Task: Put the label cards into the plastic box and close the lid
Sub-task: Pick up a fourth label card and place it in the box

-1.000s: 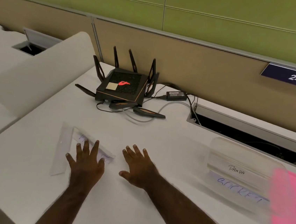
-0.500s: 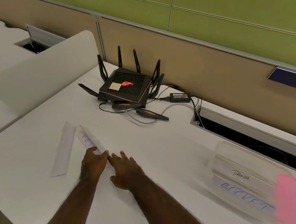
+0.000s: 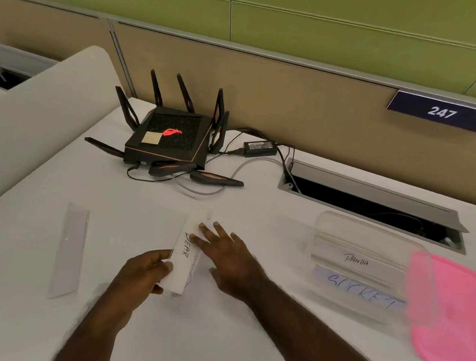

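My left hand point(image 3: 144, 273) grips the near end of a white label card marked "BEAR" point(image 3: 184, 255), with at least one more card under it. My right hand point(image 3: 228, 261) rests with spread fingers against the card's right edge. Another long label card point(image 3: 69, 249) lies flat on the white desk to the left. The clear plastic box point(image 3: 361, 249) stands open at the right and holds cards reading "PANDA" point(image 3: 356, 260) and "SOCKET" point(image 3: 363, 290). Its pink lid point(image 3: 457, 321) lies on the desk beside it, at the right edge.
A black router point(image 3: 170, 141) with antennas, its cables and a power adapter point(image 3: 260, 147) sit at the back of the desk. An open cable tray point(image 3: 369, 203) is sunk into the desk behind the box. A beige partition point(image 3: 30, 135) rises at the left.
The left hand has lifted the cards from the desk and carried them to the right, turning them so "BEAR" shows. The right hand now touches their right edge.
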